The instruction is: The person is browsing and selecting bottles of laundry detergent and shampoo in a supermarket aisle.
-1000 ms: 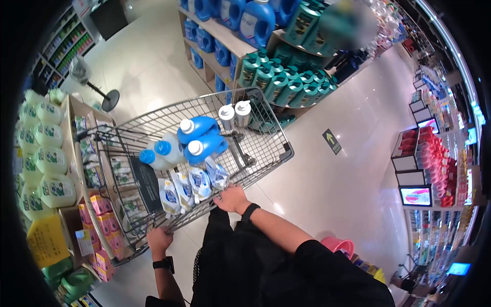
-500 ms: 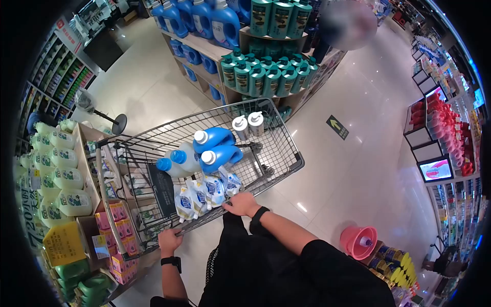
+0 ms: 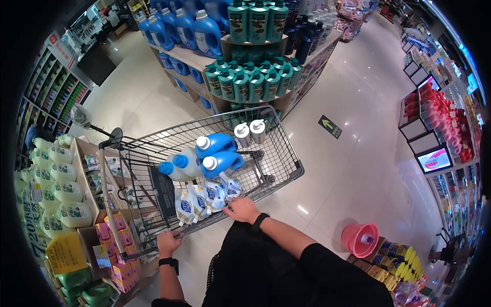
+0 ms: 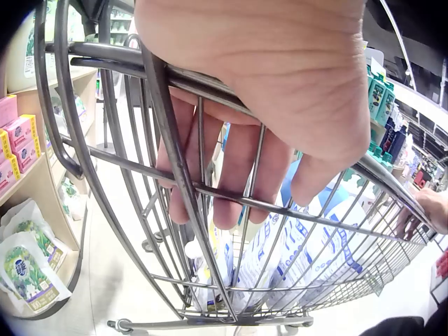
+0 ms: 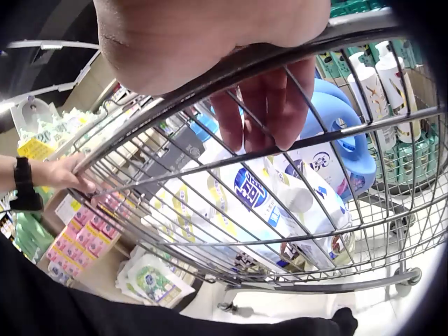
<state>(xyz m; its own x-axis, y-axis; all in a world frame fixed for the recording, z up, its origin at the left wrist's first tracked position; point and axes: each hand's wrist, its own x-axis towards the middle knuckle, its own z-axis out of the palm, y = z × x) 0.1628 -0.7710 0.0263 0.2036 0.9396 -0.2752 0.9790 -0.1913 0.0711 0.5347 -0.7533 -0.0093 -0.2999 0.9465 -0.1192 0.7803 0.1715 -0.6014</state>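
A wire shopping cart [image 3: 298, 171] stands crosswise before the person. The left hand [image 3: 169, 243] holds its near top rail beside the handle end; in the left wrist view the fingers [image 4: 236, 168] hang over the rail inside the basket. Farther along the same rail, the right hand [image 3: 244, 210] grips it, fingers hooked inward close to several white-and-blue refill pouches [image 3: 215, 193]. Behind these lie two blue detergent bottles [image 3: 222, 163] with white caps. Two pale bottles with blue caps [image 3: 176, 173] are nearer the handle, and two white pump bottles [image 3: 258, 132] stand at the far end.
A shelf of green pump bottles [image 3: 250, 84] and blue jugs [image 3: 207, 36] rises beyond the cart. Pale green jugs [image 3: 75, 214] and pink boxes [image 3: 123, 271] line the left. A pink bucket [image 3: 358, 239] and a floor arrow sign [image 3: 330, 126] lie rightward.
The view has turned, so the cart sits further right and lower in the frame, and more of the shelf beyond shows. Both hands have kept their hold on the rail.
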